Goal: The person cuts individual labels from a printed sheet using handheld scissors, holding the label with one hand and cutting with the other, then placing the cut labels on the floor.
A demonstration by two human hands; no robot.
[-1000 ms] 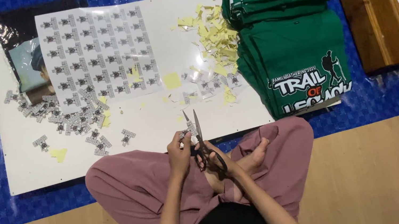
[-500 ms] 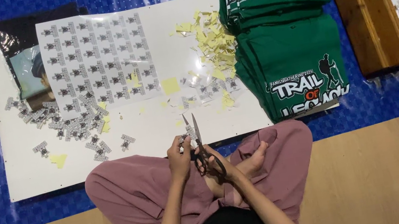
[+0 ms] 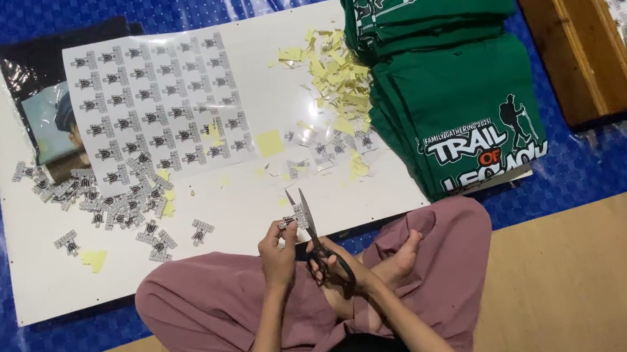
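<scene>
Board (image 3: 60, 286) near edge sits just ahead of the knees; bare strip left of the hands, cut labels (image 3: 111, 206) and the sheet (image 3: 158, 109) farther up. Green shirts (image 3: 452, 93) crowd the right edge. Right hand (image 3: 337, 265) closed through the scissors (image 3: 310, 232), blades up. Left hand (image 3: 277, 252) pinches a small label (image 3: 291, 221) at the blades, above the lap.

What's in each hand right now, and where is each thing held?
The right hand holds black scissors by the handle loops. The left hand pinches a small printed cutout by its left edge, at the blades.
</scene>
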